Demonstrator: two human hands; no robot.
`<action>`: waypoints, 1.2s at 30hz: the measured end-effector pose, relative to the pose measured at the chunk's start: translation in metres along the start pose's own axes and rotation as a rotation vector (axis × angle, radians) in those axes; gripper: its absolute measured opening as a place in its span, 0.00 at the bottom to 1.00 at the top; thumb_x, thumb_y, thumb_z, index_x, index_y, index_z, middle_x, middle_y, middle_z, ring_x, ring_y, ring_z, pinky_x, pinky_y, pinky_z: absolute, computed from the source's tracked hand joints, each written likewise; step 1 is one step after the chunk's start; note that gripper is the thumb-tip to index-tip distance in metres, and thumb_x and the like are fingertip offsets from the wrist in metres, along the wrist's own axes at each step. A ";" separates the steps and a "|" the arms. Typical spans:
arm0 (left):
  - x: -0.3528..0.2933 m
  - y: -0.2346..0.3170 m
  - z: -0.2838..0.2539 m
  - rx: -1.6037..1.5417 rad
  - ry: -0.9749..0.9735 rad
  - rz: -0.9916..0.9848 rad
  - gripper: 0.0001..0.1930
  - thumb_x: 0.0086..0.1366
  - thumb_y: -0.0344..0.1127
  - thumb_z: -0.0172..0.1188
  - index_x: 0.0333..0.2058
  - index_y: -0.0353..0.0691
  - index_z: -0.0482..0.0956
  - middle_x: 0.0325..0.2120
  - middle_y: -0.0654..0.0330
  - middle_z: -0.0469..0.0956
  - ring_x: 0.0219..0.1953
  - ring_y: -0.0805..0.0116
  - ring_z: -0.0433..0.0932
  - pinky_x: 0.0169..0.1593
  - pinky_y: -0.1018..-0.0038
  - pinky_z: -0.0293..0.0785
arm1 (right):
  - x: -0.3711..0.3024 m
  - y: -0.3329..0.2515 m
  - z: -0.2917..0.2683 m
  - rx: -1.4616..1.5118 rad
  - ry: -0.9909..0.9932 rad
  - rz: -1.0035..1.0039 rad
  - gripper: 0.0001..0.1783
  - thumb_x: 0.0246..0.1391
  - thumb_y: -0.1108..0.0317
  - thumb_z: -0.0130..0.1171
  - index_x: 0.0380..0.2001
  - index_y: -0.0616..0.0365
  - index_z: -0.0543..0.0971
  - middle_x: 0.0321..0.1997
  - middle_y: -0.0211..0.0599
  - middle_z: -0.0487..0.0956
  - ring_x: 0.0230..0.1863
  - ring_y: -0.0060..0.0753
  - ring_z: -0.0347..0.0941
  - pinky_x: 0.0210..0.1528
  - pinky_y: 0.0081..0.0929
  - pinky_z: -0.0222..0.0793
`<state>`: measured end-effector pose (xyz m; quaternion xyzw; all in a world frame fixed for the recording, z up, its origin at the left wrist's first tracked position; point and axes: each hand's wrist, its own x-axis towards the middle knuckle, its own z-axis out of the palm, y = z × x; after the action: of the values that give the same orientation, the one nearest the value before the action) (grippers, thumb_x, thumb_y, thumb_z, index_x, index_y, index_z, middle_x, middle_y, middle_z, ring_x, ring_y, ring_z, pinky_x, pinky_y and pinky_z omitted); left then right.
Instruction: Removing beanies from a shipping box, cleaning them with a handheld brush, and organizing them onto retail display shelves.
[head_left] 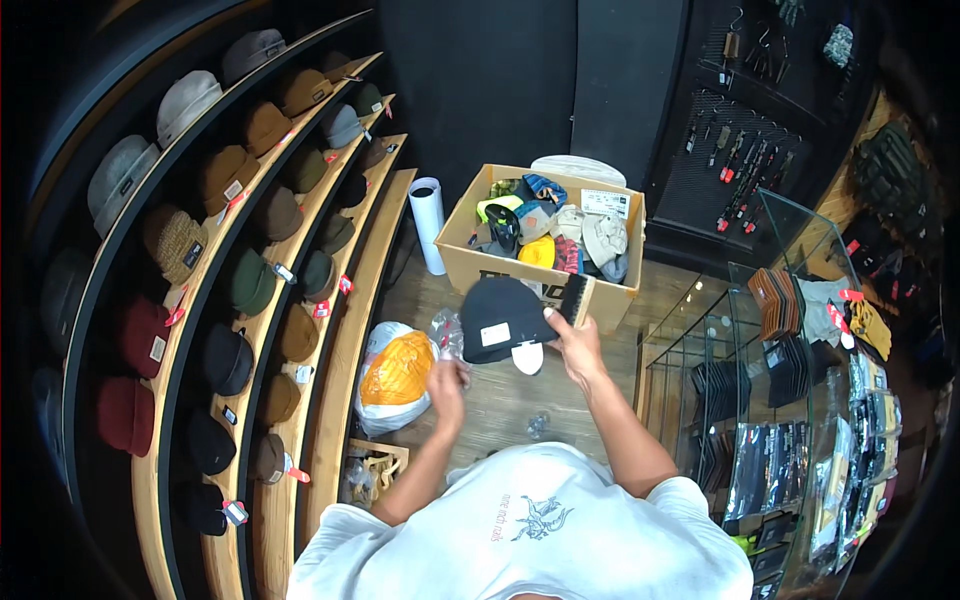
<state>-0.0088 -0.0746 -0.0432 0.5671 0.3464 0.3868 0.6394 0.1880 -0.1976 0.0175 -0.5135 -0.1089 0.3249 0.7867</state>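
My right hand is closed round a brush with a light wooden back and dark bristles, its thumb pinching the edge of a black beanie. The beanie faces up, with a white sticker on it and a white tag hanging from its lower edge. Left of the beanie, my left hand has its fingers curled together. Crumpled clear plastic wrap rises just above those fingers and seems to be gripped by them. Beyond the beanie stands an open cardboard box full of mixed caps and hats.
Curved wooden shelves of beanies and caps line the left. A bag with orange contents lies by them, near a white roll. On the right stands a glass display case with wallets. Loose clear plastic lies on the floor.
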 end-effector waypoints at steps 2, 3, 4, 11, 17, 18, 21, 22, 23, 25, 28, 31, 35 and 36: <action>-0.023 0.007 0.022 -0.004 -0.217 -0.159 0.20 0.75 0.49 0.45 0.35 0.38 0.77 0.24 0.64 0.74 0.26 0.78 0.71 0.32 0.82 0.67 | 0.005 0.022 -0.008 -0.104 0.004 -0.060 0.16 0.55 0.67 0.68 0.42 0.58 0.74 0.38 0.31 0.79 0.37 0.26 0.79 0.39 0.31 0.80; -0.023 0.007 0.032 -0.082 -0.233 -0.232 0.21 0.75 0.50 0.45 0.38 0.37 0.77 0.27 0.63 0.76 0.28 0.77 0.73 0.34 0.81 0.69 | 0.007 0.033 -0.014 -0.202 0.007 -0.127 0.16 0.55 0.67 0.68 0.42 0.58 0.74 0.38 0.31 0.79 0.37 0.25 0.79 0.39 0.30 0.80; -0.018 0.007 0.039 -0.163 -0.247 -0.300 0.22 0.75 0.50 0.45 0.42 0.36 0.78 0.29 0.61 0.79 0.31 0.75 0.76 0.36 0.79 0.71 | 0.007 0.035 -0.013 -0.276 0.031 -0.126 0.17 0.54 0.66 0.69 0.42 0.58 0.75 0.38 0.30 0.79 0.36 0.23 0.78 0.38 0.28 0.78; -0.011 -0.018 0.047 -0.422 -0.370 -0.667 0.23 0.74 0.51 0.49 0.47 0.33 0.76 0.35 0.57 0.81 0.36 0.72 0.79 0.42 0.76 0.77 | 0.001 0.045 -0.014 -0.172 0.095 -0.123 0.14 0.52 0.67 0.71 0.36 0.57 0.76 0.31 0.22 0.76 0.31 0.17 0.70 0.35 0.21 0.68; 0.011 -0.021 0.055 -0.615 -0.093 -0.350 0.08 0.69 0.37 0.60 0.37 0.40 0.74 0.30 0.63 0.77 0.31 0.74 0.76 0.41 0.78 0.73 | -0.015 0.039 -0.019 -0.385 0.042 -0.216 0.14 0.53 0.67 0.70 0.39 0.60 0.77 0.35 0.26 0.80 0.36 0.18 0.74 0.42 0.21 0.71; 0.012 -0.022 0.055 -0.614 -0.096 -0.348 0.08 0.69 0.37 0.60 0.37 0.40 0.74 0.30 0.63 0.77 0.31 0.74 0.76 0.41 0.78 0.73 | -0.015 0.045 -0.020 -0.383 0.043 -0.218 0.14 0.53 0.67 0.70 0.39 0.60 0.77 0.35 0.26 0.80 0.36 0.18 0.74 0.42 0.21 0.71; 0.002 0.009 0.066 -0.795 -0.188 -0.473 0.06 0.67 0.33 0.61 0.38 0.39 0.74 0.34 0.61 0.79 0.34 0.71 0.78 0.43 0.74 0.77 | -0.016 0.059 -0.023 -0.315 0.062 -0.220 0.14 0.52 0.68 0.70 0.39 0.60 0.77 0.34 0.26 0.80 0.36 0.18 0.74 0.42 0.21 0.72; 0.002 0.003 0.062 -0.732 -0.244 -0.485 0.07 0.67 0.33 0.61 0.39 0.39 0.75 0.35 0.61 0.79 0.34 0.71 0.79 0.42 0.74 0.78 | -0.019 0.059 -0.020 -0.316 0.054 -0.218 0.14 0.52 0.68 0.70 0.39 0.60 0.77 0.34 0.26 0.80 0.36 0.18 0.74 0.42 0.21 0.72; 0.006 -0.005 0.060 -0.668 -0.304 -0.497 0.07 0.67 0.34 0.60 0.40 0.39 0.75 0.35 0.61 0.80 0.35 0.71 0.80 0.41 0.73 0.79 | -0.022 0.059 -0.019 -0.311 0.049 -0.217 0.15 0.52 0.67 0.70 0.39 0.60 0.77 0.34 0.26 0.80 0.35 0.18 0.74 0.41 0.21 0.72; 0.013 -0.002 0.057 -0.607 -0.374 -0.519 0.10 0.68 0.35 0.60 0.45 0.39 0.76 0.38 0.61 0.81 0.38 0.71 0.81 0.41 0.73 0.79 | -0.023 0.059 -0.020 -0.308 0.046 -0.217 0.15 0.52 0.67 0.71 0.39 0.60 0.77 0.34 0.26 0.80 0.34 0.18 0.73 0.41 0.21 0.72; 0.014 0.000 0.055 -0.635 -0.300 -0.373 0.12 0.70 0.34 0.58 0.49 0.36 0.75 0.44 0.60 0.80 0.43 0.70 0.81 0.47 0.73 0.77 | -0.022 0.054 -0.026 -0.404 0.005 -0.208 0.17 0.51 0.65 0.72 0.39 0.60 0.76 0.33 0.27 0.79 0.33 0.19 0.74 0.39 0.22 0.73; 0.020 -0.010 0.053 -0.722 -0.212 -0.322 0.12 0.73 0.36 0.54 0.50 0.37 0.73 0.47 0.60 0.79 0.45 0.67 0.80 0.49 0.70 0.77 | -0.019 0.046 -0.031 -0.520 0.004 0.043 0.23 0.53 0.55 0.70 0.40 0.61 0.75 0.32 0.30 0.79 0.33 0.25 0.75 0.39 0.27 0.74; 0.021 -0.013 0.048 -0.744 -0.271 -0.357 0.12 0.75 0.39 0.50 0.49 0.39 0.72 0.44 0.58 0.79 0.43 0.63 0.81 0.47 0.66 0.79 | -0.011 0.038 -0.036 -0.802 0.016 -0.048 0.28 0.65 0.46 0.51 0.49 0.65 0.72 0.39 0.51 0.79 0.45 0.50 0.76 0.55 0.44 0.69; 0.021 -0.014 0.045 -0.772 -0.300 -0.376 0.12 0.75 0.39 0.49 0.49 0.39 0.71 0.44 0.57 0.79 0.42 0.62 0.81 0.47 0.66 0.79 | -0.012 0.034 -0.030 -0.821 -0.010 -0.203 0.29 0.67 0.48 0.49 0.55 0.65 0.69 0.46 0.54 0.77 0.51 0.52 0.74 0.59 0.42 0.67</action>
<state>0.0421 -0.0775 -0.0522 0.2643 0.1771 0.2784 0.9062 0.1805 -0.2183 -0.0240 -0.7695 -0.2829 0.1779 0.5442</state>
